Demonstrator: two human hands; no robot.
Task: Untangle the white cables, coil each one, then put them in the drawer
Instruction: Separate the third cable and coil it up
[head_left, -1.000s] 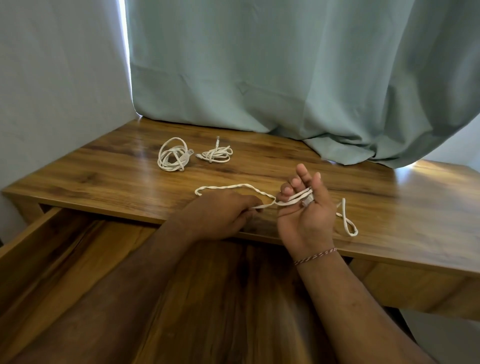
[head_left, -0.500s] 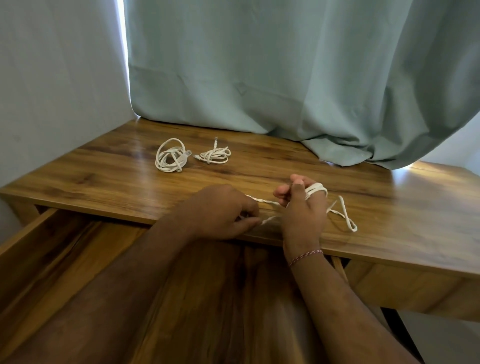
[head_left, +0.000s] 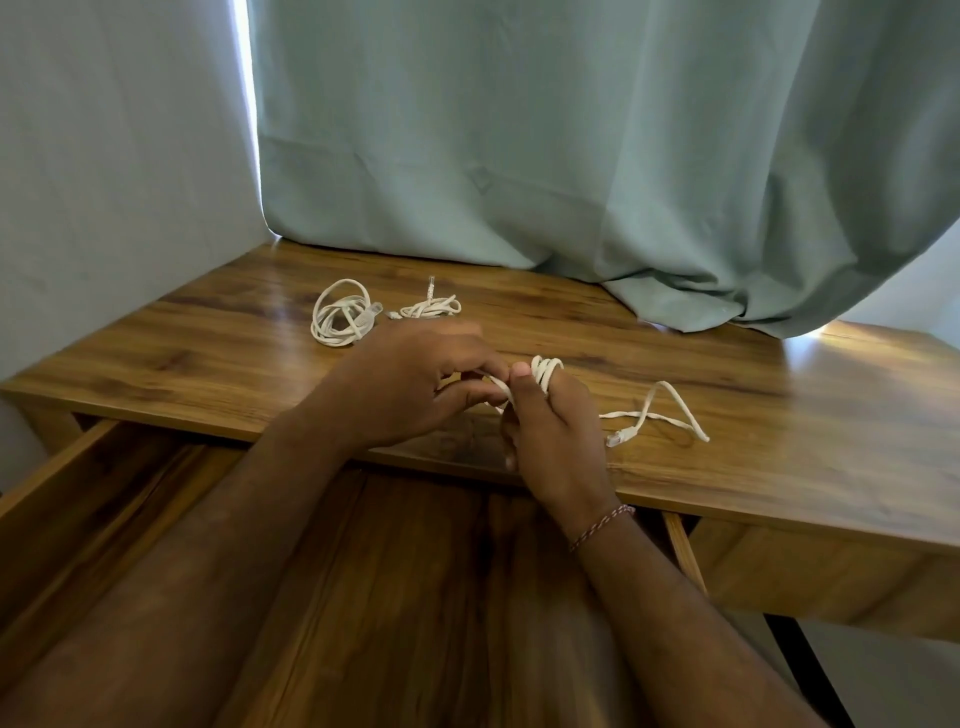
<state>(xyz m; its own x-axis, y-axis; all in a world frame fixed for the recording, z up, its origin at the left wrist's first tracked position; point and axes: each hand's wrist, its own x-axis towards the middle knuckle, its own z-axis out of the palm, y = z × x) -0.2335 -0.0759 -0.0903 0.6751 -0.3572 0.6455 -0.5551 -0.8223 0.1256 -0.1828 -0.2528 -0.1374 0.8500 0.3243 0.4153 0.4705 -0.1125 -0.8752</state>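
Right hand (head_left: 558, 431): fingers curled, grasping the third white cable (head_left: 545, 370), now wound in several turns round its fingertips where a second ago one strand crossed an open palm; coiling well advanced. Left hand (head_left: 415, 387): pinches, apparently, the feeding strand just beside. Loose tail with plug (head_left: 618, 439) trails right on the bench (head_left: 779, 415). Two coiled cables (head_left: 340, 318) lie behind; drawer (head_left: 62, 493) open.

A wooden counter (head_left: 701, 364) carries two coiled white cables near its back left corner: a rounder coil (head_left: 340, 318) and, just to its right, a flatter bundle (head_left: 434, 306). Toward the front edge, right of the middle, the loose end of a third cable (head_left: 652, 415) lies on the wood, with its plug (head_left: 618, 438) nearest the edge.
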